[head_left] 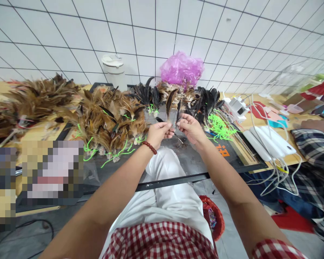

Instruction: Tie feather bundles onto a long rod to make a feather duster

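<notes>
My left hand [158, 133] is closed in a pinch on a brown feather [170, 102] that stands upright, its tip curving to the right. Close beside it, my right hand [191, 128] pinches a small dark feather [178, 108]. The fingertips of both hands nearly meet over the glass-like black-framed panel [167, 176]. A thin dark stick [178, 138] shows just below the fingers; which hand has it I cannot tell. Behind the hands lie bunches of black feathers [148, 94], and a pile of brown feather bunches [110, 122] tied with green string spreads to the left.
Bright green strings [221, 126] lie on the right. A pink plastic bag [182, 68] and a white lidded cup [115, 70] stand by the tiled wall. White power strips [270, 142] with cables sit beside a co-worker's plaid sleeve [313, 144]. A red basket [218, 219] is on the floor.
</notes>
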Tool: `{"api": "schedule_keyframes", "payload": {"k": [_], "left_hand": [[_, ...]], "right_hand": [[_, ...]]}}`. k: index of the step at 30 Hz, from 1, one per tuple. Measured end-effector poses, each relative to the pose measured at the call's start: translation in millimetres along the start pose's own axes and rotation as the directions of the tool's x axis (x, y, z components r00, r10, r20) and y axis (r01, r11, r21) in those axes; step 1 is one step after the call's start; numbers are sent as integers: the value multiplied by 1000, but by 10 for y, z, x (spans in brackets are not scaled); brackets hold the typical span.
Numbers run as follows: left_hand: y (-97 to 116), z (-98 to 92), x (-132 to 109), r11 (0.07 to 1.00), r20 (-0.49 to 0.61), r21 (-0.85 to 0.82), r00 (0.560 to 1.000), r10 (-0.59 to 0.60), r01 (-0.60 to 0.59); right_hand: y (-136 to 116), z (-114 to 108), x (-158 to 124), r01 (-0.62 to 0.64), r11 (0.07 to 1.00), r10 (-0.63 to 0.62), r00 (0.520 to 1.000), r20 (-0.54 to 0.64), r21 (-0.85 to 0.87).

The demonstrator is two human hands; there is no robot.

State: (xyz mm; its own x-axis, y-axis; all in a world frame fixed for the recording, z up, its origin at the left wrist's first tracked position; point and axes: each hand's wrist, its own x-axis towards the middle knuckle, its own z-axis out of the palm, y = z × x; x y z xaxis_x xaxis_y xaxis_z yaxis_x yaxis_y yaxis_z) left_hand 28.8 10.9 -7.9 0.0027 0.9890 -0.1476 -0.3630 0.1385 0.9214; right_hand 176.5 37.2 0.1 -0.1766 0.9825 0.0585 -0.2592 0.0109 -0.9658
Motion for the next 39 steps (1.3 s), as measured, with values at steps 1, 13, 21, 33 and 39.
{"api": "schedule_keyframes", "payload": {"k": [1,13,21,33,39], "left_hand": [[3,2,-7,1000,14,2,1000,-15,15],[2,19,-28,995,102,58,991,-86,80],[40,-2,7,994,-10,-78,996,-83,82],[24,-19,29,992,2,-99,997,-83,83],[60,-7,30,991,-119,-129,993,20,-35]], "right_hand": [[8,-1,1,17,1000,-17,1000,9,-10],[133,18,20,174,959,-185,982,-30,-224],[17,-16,3,-45,997,40,997,-68,-66],[50,-55,25,24,972,-38,998,-55,-236],[38,-374,191,48,846,-135,983,-126,-530]]}}
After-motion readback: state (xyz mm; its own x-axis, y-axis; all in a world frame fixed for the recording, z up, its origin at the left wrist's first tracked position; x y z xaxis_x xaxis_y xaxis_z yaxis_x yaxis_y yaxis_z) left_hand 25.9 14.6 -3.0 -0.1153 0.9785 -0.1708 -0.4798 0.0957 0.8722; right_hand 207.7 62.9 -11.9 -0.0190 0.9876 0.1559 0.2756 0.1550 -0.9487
